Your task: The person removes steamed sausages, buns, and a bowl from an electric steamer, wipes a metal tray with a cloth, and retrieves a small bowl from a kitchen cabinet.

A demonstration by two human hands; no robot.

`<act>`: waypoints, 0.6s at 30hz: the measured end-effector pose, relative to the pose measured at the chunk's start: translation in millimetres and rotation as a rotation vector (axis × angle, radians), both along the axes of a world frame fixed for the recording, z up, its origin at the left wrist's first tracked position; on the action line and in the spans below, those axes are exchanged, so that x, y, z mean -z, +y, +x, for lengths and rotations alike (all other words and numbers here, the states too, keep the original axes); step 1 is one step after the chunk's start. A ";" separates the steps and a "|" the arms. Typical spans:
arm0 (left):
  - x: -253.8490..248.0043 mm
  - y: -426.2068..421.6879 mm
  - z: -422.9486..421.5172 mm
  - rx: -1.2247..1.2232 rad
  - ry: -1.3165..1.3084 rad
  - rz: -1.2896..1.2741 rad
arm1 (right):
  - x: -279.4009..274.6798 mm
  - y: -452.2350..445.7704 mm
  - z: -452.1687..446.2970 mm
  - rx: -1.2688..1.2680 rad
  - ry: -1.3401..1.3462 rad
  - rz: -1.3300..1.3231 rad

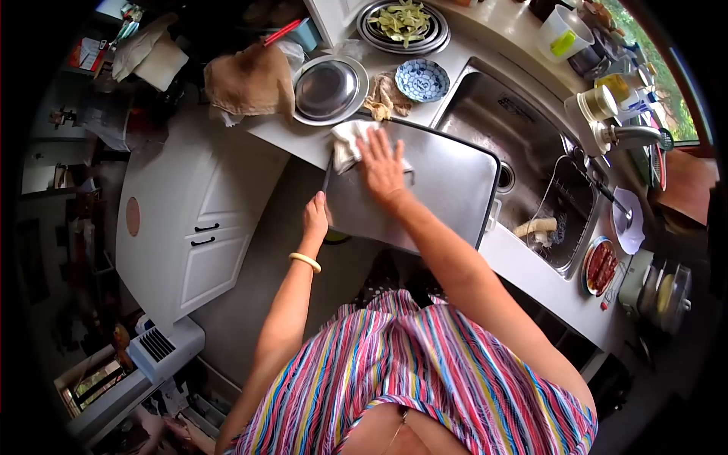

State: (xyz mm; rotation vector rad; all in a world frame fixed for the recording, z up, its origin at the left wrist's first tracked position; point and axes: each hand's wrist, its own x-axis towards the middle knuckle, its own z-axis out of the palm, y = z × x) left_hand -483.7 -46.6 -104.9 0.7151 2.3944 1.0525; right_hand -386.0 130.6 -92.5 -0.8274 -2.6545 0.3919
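Observation:
A large metal baking tray (449, 182) with a dark rim sits partly over the counter edge and the sink. My left hand (315, 217) is closed around the tray's near left edge; a pale bangle circles that wrist. On the tray's far left part, my right hand (381, 165) lies flat with its fingers spread. Beneath those fingers is a white cloth (346, 144), pressed against the metal and bunched toward the tray's corner. The underside of the tray is hidden.
The steel sink (474, 95) lies right of the tray, with a wire rack (565, 205) inside. Behind the tray are a lidded pan (326, 89), a blue patterned bowl (422, 80) and a plate of peelings (400, 21). A plate of red meat (601, 265) stands at right.

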 end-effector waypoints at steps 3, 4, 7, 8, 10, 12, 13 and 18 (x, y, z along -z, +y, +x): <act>-0.7 -2.3 2.9 -0.020 -0.018 0.003 | 6.6 34.0 46.8 0.103 0.007 0.079; 4.8 -3.7 1.2 -0.026 -0.027 0.001 | 1.9 41.1 66.7 0.134 -0.008 0.055; 12.8 -4.3 -1.1 -0.028 -0.061 -0.028 | -5.2 55.5 130.2 0.249 -0.065 0.047; 10.3 -3.4 -0.5 -0.028 -0.056 -0.037 | -11.4 56.8 152.7 0.287 -0.098 0.056; 9.8 -3.5 0.0 -0.040 -0.030 -0.020 | -22.8 54.3 192.8 0.386 -0.187 0.070; 1.1 -1.3 4.7 -0.056 -0.022 -0.014 | -23.9 46.2 217.4 0.448 -0.230 0.090; -2.5 -0.7 6.0 -0.072 -0.017 -0.012 | -28.3 42.1 217.6 0.459 -0.250 0.095; 14.5 -7.2 -4.4 -0.051 -0.195 0.052 | -13.7 21.1 136.9 0.213 0.060 0.051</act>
